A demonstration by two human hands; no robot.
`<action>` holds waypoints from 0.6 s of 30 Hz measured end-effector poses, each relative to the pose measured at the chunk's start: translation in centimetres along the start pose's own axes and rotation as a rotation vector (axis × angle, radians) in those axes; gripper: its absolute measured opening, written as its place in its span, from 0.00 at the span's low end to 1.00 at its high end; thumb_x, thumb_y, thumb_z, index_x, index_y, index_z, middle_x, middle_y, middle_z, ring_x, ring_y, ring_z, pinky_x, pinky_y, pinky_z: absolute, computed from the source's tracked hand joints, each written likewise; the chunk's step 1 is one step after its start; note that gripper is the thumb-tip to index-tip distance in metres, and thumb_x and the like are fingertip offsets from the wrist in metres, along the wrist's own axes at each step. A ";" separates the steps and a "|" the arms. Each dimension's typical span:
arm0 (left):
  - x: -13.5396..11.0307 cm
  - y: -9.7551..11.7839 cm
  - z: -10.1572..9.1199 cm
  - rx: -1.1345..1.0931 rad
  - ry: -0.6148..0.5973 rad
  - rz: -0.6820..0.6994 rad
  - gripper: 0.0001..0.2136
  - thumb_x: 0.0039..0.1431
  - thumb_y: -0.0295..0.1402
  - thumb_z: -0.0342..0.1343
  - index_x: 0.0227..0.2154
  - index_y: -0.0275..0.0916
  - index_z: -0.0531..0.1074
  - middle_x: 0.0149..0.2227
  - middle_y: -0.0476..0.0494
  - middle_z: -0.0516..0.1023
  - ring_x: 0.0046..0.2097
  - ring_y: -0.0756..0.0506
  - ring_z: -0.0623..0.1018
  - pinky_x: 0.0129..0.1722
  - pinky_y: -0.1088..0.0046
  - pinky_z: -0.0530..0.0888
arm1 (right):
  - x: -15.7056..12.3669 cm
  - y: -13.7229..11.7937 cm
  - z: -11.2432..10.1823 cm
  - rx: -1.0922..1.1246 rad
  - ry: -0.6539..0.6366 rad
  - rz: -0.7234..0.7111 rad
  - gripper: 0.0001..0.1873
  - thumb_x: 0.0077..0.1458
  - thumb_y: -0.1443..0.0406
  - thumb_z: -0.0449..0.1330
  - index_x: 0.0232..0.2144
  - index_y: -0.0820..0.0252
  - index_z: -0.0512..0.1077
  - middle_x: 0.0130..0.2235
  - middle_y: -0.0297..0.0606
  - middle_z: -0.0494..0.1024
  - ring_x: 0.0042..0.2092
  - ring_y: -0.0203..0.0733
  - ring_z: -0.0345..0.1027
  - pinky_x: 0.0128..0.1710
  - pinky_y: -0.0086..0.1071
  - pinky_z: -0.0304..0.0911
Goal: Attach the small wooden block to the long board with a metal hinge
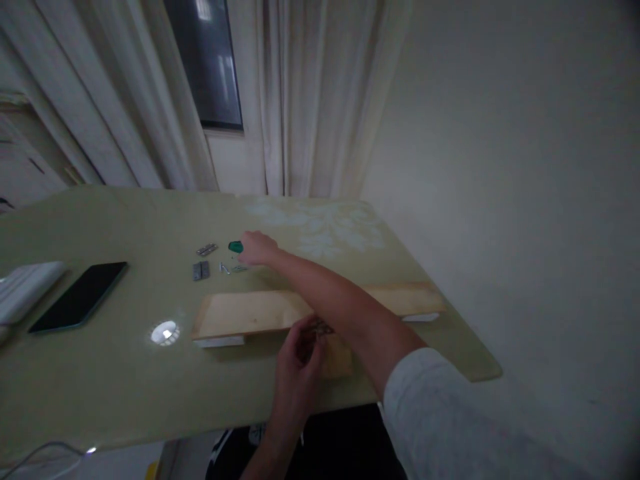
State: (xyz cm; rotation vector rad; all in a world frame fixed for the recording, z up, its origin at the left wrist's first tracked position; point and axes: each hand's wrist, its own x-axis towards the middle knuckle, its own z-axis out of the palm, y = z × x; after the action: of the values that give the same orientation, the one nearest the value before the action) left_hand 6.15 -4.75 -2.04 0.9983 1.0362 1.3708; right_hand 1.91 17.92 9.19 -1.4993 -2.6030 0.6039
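Left hand (296,360) pinching hinge (320,328) — plank (245,313), screws (225,269), phone (80,295)

No text, label, brand or number can be read anywhere in this view.

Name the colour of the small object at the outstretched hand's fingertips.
The small object is teal green, beside the right hand; head view.

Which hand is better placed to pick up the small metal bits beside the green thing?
Right, probably. The right hand lies beside the metal bits and green thing; the left hand is at the wooden board, holding a small metal part.
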 end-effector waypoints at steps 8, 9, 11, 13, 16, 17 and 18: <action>-0.4 -0.1 -0.5 0.078 0.034 -0.037 0.24 0.60 0.46 0.65 0.56 0.41 0.74 0.52 0.36 0.83 0.51 0.39 0.84 0.49 0.63 0.81 | -13.5 2.9 -5.2 0.000 0.314 -0.123 0.09 0.62 0.60 0.63 0.41 0.58 0.77 0.45 0.41 0.83 0.48 0.47 0.76 0.46 0.36 0.64; -0.4 -0.1 -0.5 0.083 0.035 -0.038 0.24 0.60 0.46 0.65 0.56 0.42 0.74 0.52 0.36 0.83 0.51 0.39 0.84 0.49 0.63 0.81 | -16.2 3.6 -5.2 0.012 0.347 -0.130 0.07 0.62 0.60 0.62 0.39 0.58 0.77 0.41 0.39 0.83 0.44 0.44 0.76 0.44 0.34 0.64; -0.5 0.0 -0.7 0.088 0.039 -0.036 0.24 0.60 0.47 0.65 0.55 0.42 0.75 0.51 0.36 0.83 0.51 0.39 0.84 0.48 0.63 0.81 | -21.5 5.2 -4.6 0.121 0.453 -0.120 0.03 0.59 0.63 0.64 0.35 0.57 0.75 0.35 0.35 0.82 0.38 0.40 0.75 0.40 0.32 0.64; -0.5 0.1 -0.7 0.097 0.043 -0.036 0.25 0.59 0.48 0.66 0.55 0.42 0.75 0.50 0.37 0.84 0.50 0.38 0.84 0.47 0.63 0.82 | -25.9 6.7 -3.2 0.215 0.541 -0.085 0.02 0.57 0.66 0.64 0.36 0.55 0.75 0.35 0.33 0.81 0.37 0.38 0.74 0.40 0.31 0.66; -0.6 0.2 -0.8 0.116 0.044 -0.043 0.25 0.59 0.48 0.66 0.56 0.43 0.75 0.49 0.37 0.84 0.49 0.38 0.84 0.46 0.63 0.82 | -30.1 8.2 -0.3 0.259 0.590 -0.083 0.24 0.57 0.71 0.58 0.54 0.50 0.75 0.44 0.37 0.78 0.43 0.40 0.75 0.44 0.33 0.69; -0.6 0.3 -0.8 0.122 0.046 -0.046 0.25 0.59 0.47 0.66 0.56 0.43 0.75 0.49 0.38 0.84 0.49 0.38 0.84 0.47 0.63 0.82 | -31.0 8.4 0.8 0.256 0.592 -0.073 0.25 0.56 0.72 0.57 0.54 0.50 0.76 0.43 0.37 0.77 0.41 0.40 0.75 0.42 0.33 0.70; -0.7 0.3 -0.8 0.128 0.054 -0.049 0.25 0.59 0.47 0.66 0.56 0.43 0.75 0.48 0.38 0.84 0.48 0.38 0.84 0.46 0.64 0.82 | -31.6 8.6 1.7 0.251 0.612 -0.055 0.23 0.55 0.73 0.57 0.50 0.49 0.77 0.42 0.37 0.76 0.40 0.40 0.74 0.40 0.32 0.70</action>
State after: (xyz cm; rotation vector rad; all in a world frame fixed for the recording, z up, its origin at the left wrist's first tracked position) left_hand 5.31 -5.49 -1.97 1.0278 1.1936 1.3107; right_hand 24.83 -5.45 8.44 -1.2751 -2.0131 0.3690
